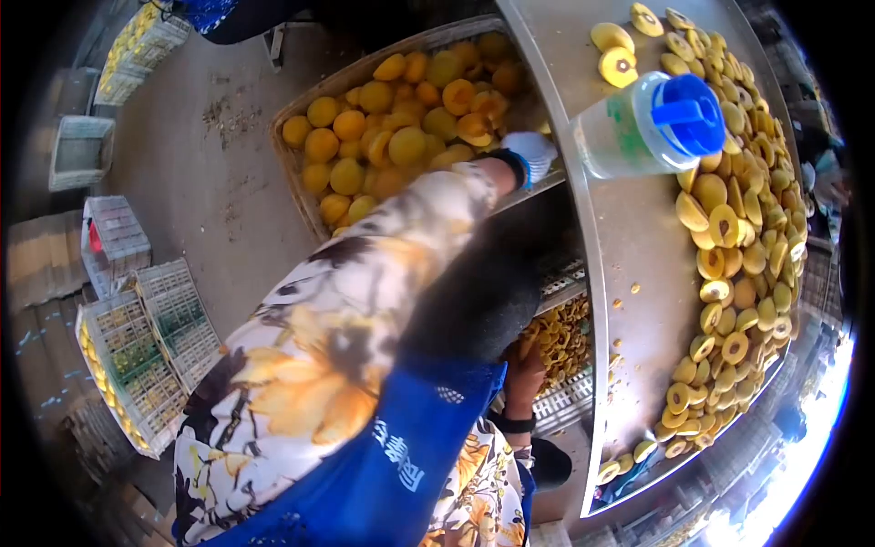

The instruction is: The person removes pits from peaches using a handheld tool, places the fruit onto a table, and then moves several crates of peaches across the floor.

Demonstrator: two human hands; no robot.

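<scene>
My left hand (532, 153), in a white striped glove, is at the right side of a large crate (293, 169) of whole yellow peaches (406, 146), close to the table's edge. Motion blurs it and its fingers do not show clearly. Lower down, my bare right hand (524, 366) is beside the table's edge, next to a crate of small brownish-yellow pieces (563, 339). Its fingers are partly hidden, and I cannot tell whether it holds anything. My dark-clothed knee (483, 292) lies between the two arms.
On the metal table (638, 264) a long heap of halved peaches (729, 301) runs along the far side. A clear bottle with a blue lid (652, 126) stands near the heap. Stacked plastic crates (137, 365) and an open crate (82, 152) are on the floor at left.
</scene>
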